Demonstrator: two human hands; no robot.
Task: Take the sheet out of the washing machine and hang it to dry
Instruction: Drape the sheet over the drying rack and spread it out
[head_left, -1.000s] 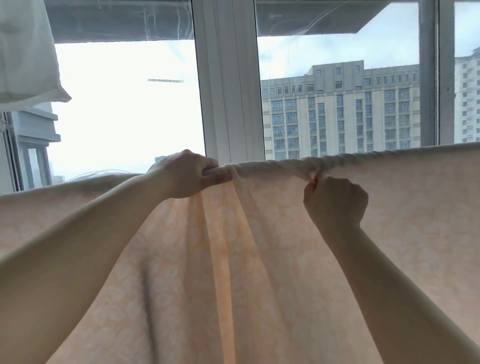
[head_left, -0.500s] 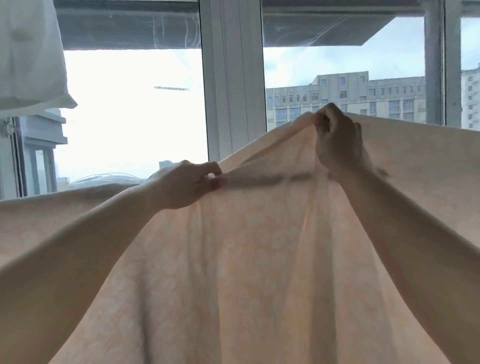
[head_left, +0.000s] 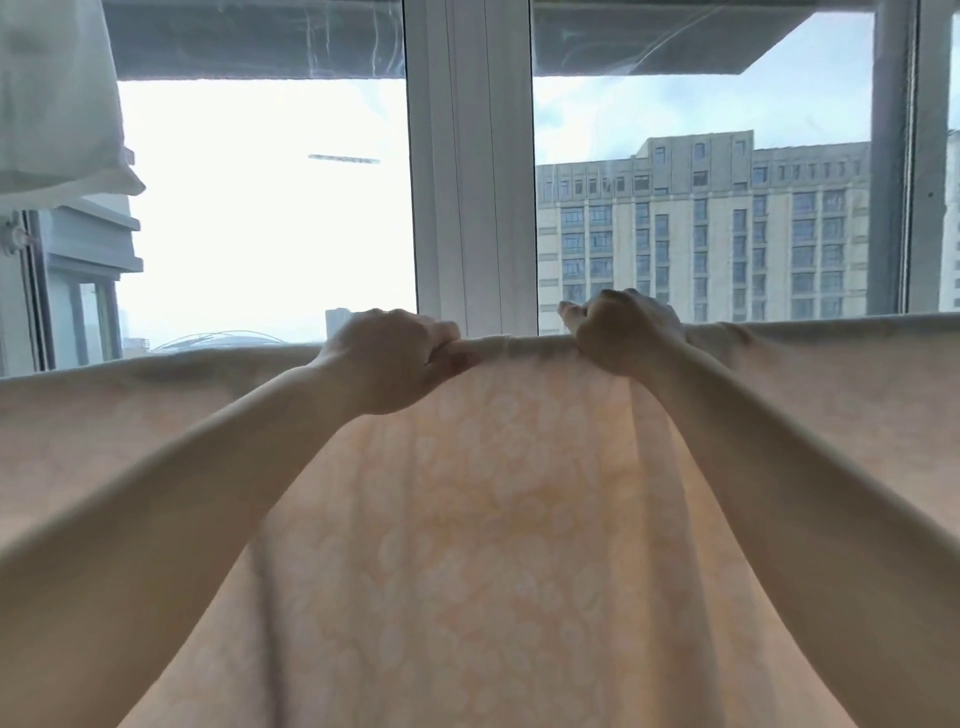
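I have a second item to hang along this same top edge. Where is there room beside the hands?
The pale peach patterned sheet covers the top edge across the whole view. The left hand and right hand grip it close together at the white window post, so that middle is crowded. No bare stretch shows; the white cloth hangs upper left.

Pale peach patterned sheet hangs spread wide, its top edge bunched and level.
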